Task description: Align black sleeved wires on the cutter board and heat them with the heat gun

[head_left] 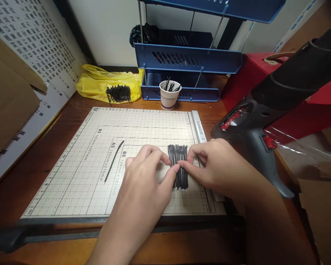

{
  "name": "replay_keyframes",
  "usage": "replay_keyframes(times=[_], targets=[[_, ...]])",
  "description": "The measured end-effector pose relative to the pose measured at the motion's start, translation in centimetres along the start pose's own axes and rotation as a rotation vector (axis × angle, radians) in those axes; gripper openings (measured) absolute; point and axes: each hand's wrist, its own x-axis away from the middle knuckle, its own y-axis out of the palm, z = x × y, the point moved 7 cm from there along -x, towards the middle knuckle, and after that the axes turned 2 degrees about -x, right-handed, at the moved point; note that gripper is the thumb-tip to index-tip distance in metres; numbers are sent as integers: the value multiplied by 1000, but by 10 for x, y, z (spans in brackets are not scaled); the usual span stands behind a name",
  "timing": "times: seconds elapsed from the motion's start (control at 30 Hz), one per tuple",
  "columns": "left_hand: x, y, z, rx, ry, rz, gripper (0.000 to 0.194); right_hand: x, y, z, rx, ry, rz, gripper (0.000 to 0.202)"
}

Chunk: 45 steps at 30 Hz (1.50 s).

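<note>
A row of short black wires (178, 175) with pale tips at the near end lies side by side on the gridded board (68, 158). My left hand (147, 173) grips the row from its left side, forefinger at the edge and thumb on top. From the right, my right hand (212, 163) has its fingers curled against the other edge, its thumb lying across the wires and meeting the left thumb. Part of the row is hidden under both thumbs. One loose black wire (114, 162) rests apart on the board, left of my left hand.
A black heat gun (253, 125) stands to the right before a red box (242, 77). Behind the board are a paper cup (169, 101) of black pieces, a yellow bag (92, 86) with more pieces (120, 94), and blue trays (187, 59). A cutter arm (63, 235) runs along the near edge.
</note>
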Motion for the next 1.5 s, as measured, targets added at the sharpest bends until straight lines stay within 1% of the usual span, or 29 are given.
replay_keyframes(times=[0.1,0.27,0.4,0.5,0.6,0.67,0.73,0.87,1.0,1.13,1.5], targets=[[1,0,-1,7,-30,13,16,0,-2,-1,7,-11,9,27],[0,2,-1,1,-30,10,14,0,-4,1,0,8,0,23],[0,2,-2,1,-45,16,15,1,-6,3,3,14,-1,22],[0,2,-2,0,-46,17,16,1,-10,8,-2,24,41,19],[0,1,-1,-10,-27,22,15,1,-15,12,0,25,120,12],[0,0,-1,-11,-20,22,15,0,-16,11,7,-5,150,21],[0,0,0,-10,-11,18,15,0,-14,10,19,-25,143,29],[-1,1,1,-28,-3,15,16,-1,-9,12,37,-4,108,24],[-1,1,1,-25,-15,15,20,-2,-9,12,37,6,113,20],[-1,3,3,-53,10,6,25,-3,-9,11,21,-5,118,20],[0,3,3,-54,32,-2,19,-4,-11,10,-17,4,156,22]])
